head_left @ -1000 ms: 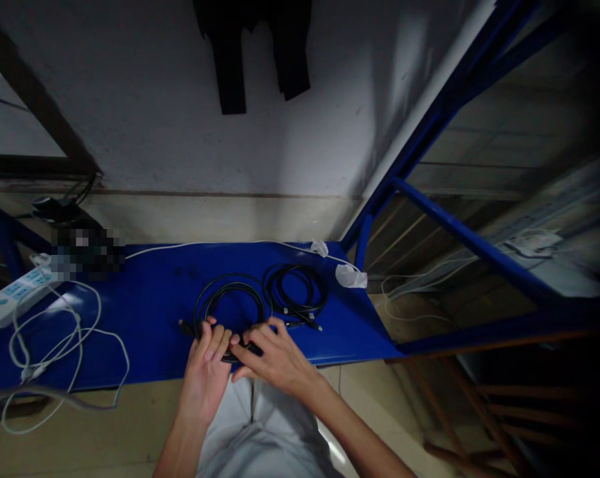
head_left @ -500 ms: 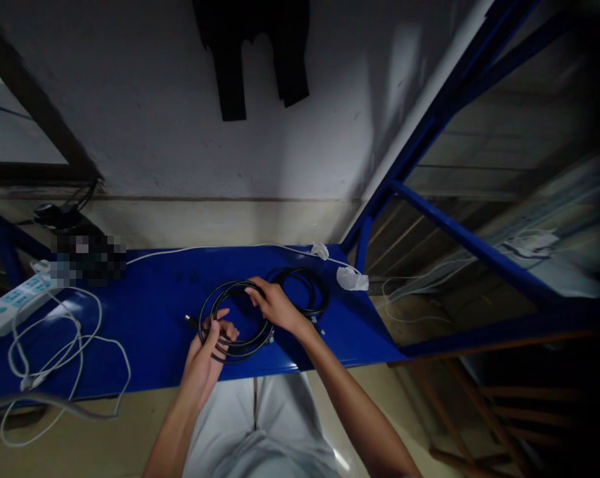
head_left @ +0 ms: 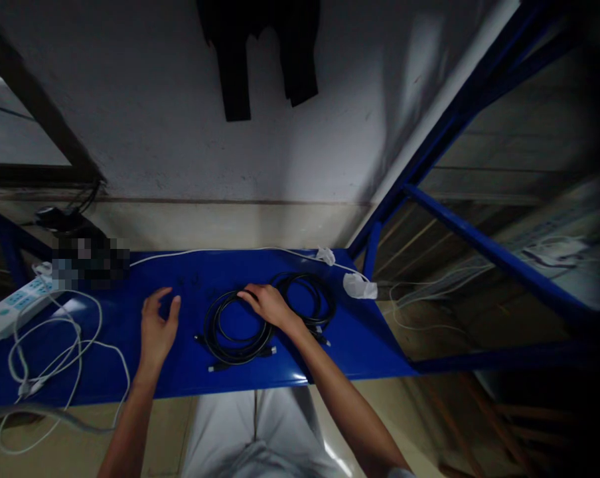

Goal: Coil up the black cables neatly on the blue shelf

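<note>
A coil of black cable (head_left: 211, 334) lies on the blue tabletop in front of me, its plug ends poking out at the left and along the near side. My right hand (head_left: 269, 306) has its fingers and thumb closed over the coil's upper right part. Left of the coil, my left hand (head_left: 157, 329) is empty, its thumb and fingers spread apart over the tabletop. A second black cable coil (head_left: 328, 297) rests just to the right, partly behind my right hand and forearm.
A white power strip (head_left: 18, 302) and a loose white cord (head_left: 99, 312) occupy the left end of the blue table (head_left: 175, 378). Crumpled white plastic (head_left: 360, 287) lies at the back right. Blue frame bars (head_left: 479, 249) rise on the right; dark clothing (head_left: 260, 53) hangs on the wall.
My left hand has let go of the cable coil and moved left, opening. The coil, earlier held between both hands, is now down on the tabletop under my right hand.
</note>
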### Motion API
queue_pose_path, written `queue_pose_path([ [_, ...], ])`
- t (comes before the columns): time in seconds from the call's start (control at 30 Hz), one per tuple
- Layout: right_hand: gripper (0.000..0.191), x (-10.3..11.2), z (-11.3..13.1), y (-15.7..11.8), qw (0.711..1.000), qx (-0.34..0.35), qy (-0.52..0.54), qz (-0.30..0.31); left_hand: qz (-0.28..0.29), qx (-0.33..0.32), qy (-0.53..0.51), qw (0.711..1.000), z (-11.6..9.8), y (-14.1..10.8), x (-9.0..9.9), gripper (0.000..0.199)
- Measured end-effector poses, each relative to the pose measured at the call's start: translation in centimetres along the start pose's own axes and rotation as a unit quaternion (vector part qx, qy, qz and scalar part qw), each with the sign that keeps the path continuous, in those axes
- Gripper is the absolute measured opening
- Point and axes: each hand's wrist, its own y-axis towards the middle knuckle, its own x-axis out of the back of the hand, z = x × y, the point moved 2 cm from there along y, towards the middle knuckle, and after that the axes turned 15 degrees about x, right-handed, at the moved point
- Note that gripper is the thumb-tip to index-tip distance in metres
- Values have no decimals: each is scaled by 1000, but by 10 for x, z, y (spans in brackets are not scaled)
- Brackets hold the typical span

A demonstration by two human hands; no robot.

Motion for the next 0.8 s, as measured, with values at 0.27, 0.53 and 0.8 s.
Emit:
queue_pose_path([
  [0.27, 41, -7, -6, -7, 997, -19, 55, -47, -141, 38, 166, 975, 30, 104, 4, 55],
  [0.53, 42, -3, -5, -7, 996, -21, 72, -51, -151, 45, 175, 972, 37, 121, -1, 57],
  [0.8, 42, -4, -6, -7, 996, -21, 76, -52, -162, -10, 191, 968, 30, 114, 1, 54],
])
